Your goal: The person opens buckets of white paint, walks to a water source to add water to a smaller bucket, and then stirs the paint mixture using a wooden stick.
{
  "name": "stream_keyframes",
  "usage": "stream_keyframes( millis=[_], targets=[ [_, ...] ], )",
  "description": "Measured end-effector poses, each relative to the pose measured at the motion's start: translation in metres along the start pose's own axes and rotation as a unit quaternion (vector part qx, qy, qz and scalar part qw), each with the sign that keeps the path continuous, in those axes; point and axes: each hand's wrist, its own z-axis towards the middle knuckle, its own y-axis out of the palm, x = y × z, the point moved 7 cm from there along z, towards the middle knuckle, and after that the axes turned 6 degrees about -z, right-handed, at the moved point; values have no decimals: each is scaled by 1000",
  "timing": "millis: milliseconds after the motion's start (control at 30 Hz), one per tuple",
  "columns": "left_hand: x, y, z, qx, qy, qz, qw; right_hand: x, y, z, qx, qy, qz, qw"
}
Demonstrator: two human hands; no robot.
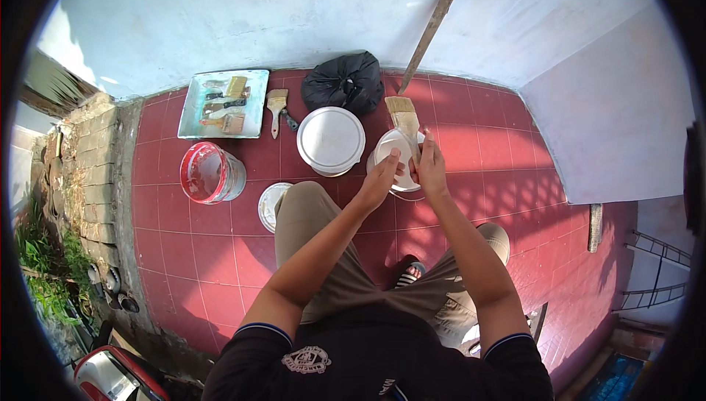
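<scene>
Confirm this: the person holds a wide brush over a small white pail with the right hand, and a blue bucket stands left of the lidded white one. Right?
Not quite. In the head view the bucket left of the lidded white bucket is red, not blue. The right hand does hold the brush over the small white pail.

From my feed I see a black polo-style shirt with thin blue-and-white trim on its 2 short sleeves (256, 329) and a white crest (306, 359) on the chest (left side), plus khaki trousers (323, 254) and a striped sandal (409, 274).
</scene>
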Motion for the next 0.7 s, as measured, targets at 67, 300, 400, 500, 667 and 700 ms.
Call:
stream_keyframes(
  millis=[67, 300, 400, 500, 667, 700],
  targets=[
    [-7, 9, 8, -137, -21, -217, 966, 12, 20, 12, 5, -32, -30, 999],
    [18, -37, 10, 78, -39, -173, 981, -26, 63, 12, 39, -101, -180, 978],
    [18, -61, 24, 91, -25, -246, 965, -21, 64, 44, -86, 14, -150, 985],
    [21, -92, 23, 98, -18, -254, 962, -36, 12, 122, -2, -47, -212, 976],
    [16, -153, 6, 173, -4, -155, 973, -100, -72, 283, 213, -168, -339, 901],
    [17, -156, 5, 177, -4, -159, 971, -113, -85, 307, 266, -203, -385, 860]
  ],
)
